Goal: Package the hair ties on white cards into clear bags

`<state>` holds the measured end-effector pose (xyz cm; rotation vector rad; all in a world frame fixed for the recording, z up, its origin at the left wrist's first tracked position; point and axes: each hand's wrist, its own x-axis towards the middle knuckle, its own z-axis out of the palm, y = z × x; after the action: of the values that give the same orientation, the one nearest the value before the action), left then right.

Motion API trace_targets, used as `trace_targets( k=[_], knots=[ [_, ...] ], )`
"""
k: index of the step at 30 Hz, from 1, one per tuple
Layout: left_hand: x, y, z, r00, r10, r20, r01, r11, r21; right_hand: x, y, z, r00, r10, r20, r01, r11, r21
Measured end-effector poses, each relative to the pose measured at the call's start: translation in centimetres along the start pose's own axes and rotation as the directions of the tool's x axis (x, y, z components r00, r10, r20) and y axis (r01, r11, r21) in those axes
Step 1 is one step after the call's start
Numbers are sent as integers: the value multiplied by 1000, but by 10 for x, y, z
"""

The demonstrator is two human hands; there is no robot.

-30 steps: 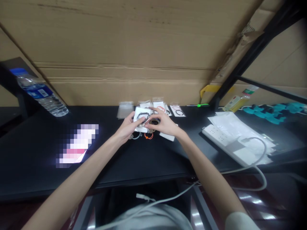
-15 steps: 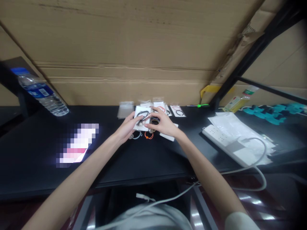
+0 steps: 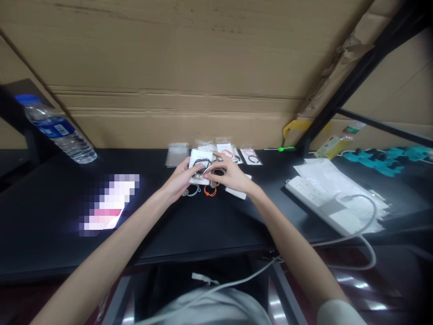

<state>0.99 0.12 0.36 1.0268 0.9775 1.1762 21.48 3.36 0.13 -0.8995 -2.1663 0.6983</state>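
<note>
running across the near side, a white cable passes below the edge of the black table. on the table, an orange band and a pale blue band lie just nearer than the hands' fingers, with a white pad partly hidden by the right wrist. the left hand grasps a white card by its left side, thumb laid over the front. a black bracelet sits on the card's face, at the left thumb's tip and left of the right hand. the right thumb and forefinger reach in to the bracelet's lower right; whether they pinch it or only touch it cannot be told. beyond the hands, clear bags lie to the left, packets to the right, and cardboard stands behind.
</note>
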Motion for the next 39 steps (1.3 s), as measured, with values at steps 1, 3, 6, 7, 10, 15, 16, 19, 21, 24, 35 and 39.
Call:
trace_targets(
  k=[1, 3, 6, 7, 10, 15, 16, 19, 21, 24, 35, 39],
  knots=[
    [0, 0, 0, 1000, 0, -1, 0, 1000, 0, 0, 0, 0, 1000, 0, -4, 0, 1000, 3],
    [0, 0, 1, 1000, 0, -10, 0, 1000, -3, 0, 0, 0, 1000, 6, 4, -6, 1000, 11],
    [0, 1, 2, 1000, -2, -19, 2, 1000, -6, 1, 0, -1, 999, 32, 37, -33, 999, 31],
    [0, 1, 2, 1000, -2, -18, 2, 1000, -9, 1, -1, -1, 998, 41, 45, -42, 998, 35],
    [-1, 1, 1, 1000, -5, -12, 5, 1000, -11, 0, 0, -1, 998, 55, 43, -56, 998, 32],
    [1, -2, -4, 999, -37, 10, 37, 999, 40, -3, 5, 2, 998, 53, 36, -54, 998, 12],
    [2, -3, -6, 999, -39, 17, 38, 998, 44, -3, 7, 3, 998, 45, 38, -45, 999, 9],
    [5, -6, -8, 999, -33, 36, 32, 999, 36, -3, 8, 3, 999, 23, 43, -23, 1000, 1],
    [5, -6, -9, 999, -36, 38, 35, 999, 29, -3, 8, 2, 998, 25, 50, -25, 1000, -4],
    [4, -4, -7, 999, -35, 36, 35, 999, 19, -3, 6, 0, 998, 31, 60, -31, 1000, -2],
    [1, -1, 0, 999, 10, 31, -10, 1000, 14, -2, 0, -3, 996, 10, 83, -10, 1000, 2],
    [2, -2, -1, 999, 48, 4, -48, 999, -7, -1, -4, -6, 999, 11, 30, -11, 1000, -5]
  ],
)
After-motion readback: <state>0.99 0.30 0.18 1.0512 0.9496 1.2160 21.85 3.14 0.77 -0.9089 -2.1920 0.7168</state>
